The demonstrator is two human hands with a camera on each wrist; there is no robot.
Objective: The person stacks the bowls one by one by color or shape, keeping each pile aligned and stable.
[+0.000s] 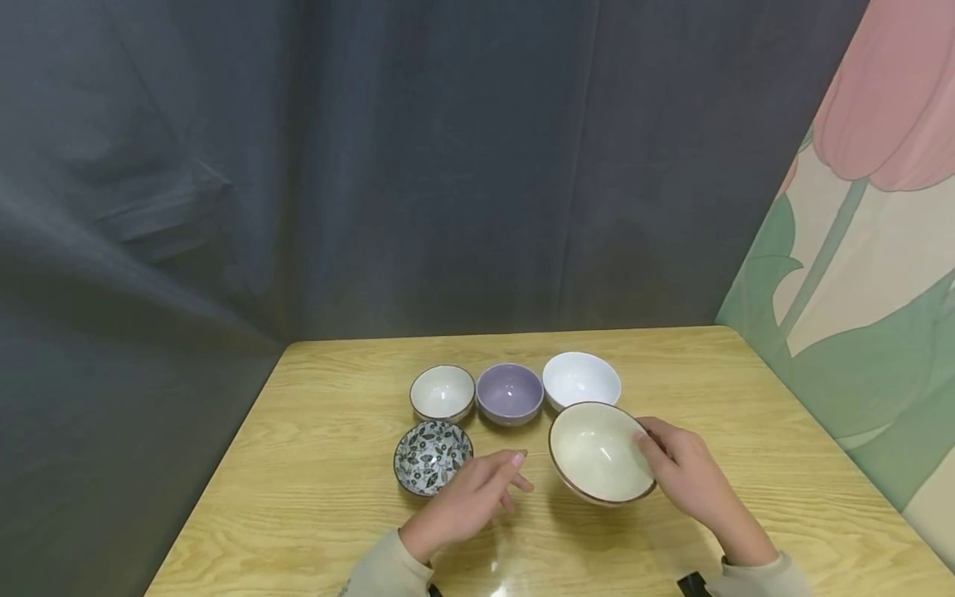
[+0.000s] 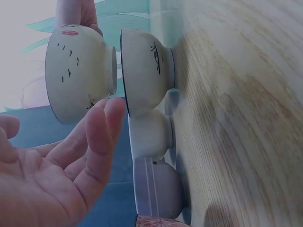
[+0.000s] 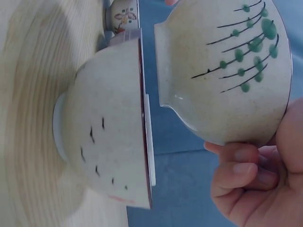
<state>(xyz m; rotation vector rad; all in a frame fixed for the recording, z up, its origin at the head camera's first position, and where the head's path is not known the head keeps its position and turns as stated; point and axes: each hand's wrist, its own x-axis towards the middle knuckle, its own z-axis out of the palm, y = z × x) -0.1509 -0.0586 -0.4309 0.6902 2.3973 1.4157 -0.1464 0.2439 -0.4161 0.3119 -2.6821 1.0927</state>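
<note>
My right hand (image 1: 690, 481) grips the rim of a large cream bowl (image 1: 600, 452) with a brown edge, thumb on the inside, and holds it above the table. Green leafy sprigs decorate its outside in the right wrist view. Just beneath it, a similar cream bowl (image 3: 106, 123) stands upright on the table, with a gap between the two; the held bowl hides it in the head view. My left hand (image 1: 473, 497) hovers left of the held bowl, fingers loosely extended and holding nothing. It partly covers a black-and-white leaf-patterned bowl (image 1: 429, 452).
Behind stand a small white bowl with a dark rim (image 1: 443, 392), a purple bowl (image 1: 510, 394) and a plain white bowl (image 1: 580, 377), side by side. The wooden table (image 1: 298, 497) ends at a dark curtain (image 1: 448, 166). A tulip-painted wall (image 1: 858, 332) stands at right.
</note>
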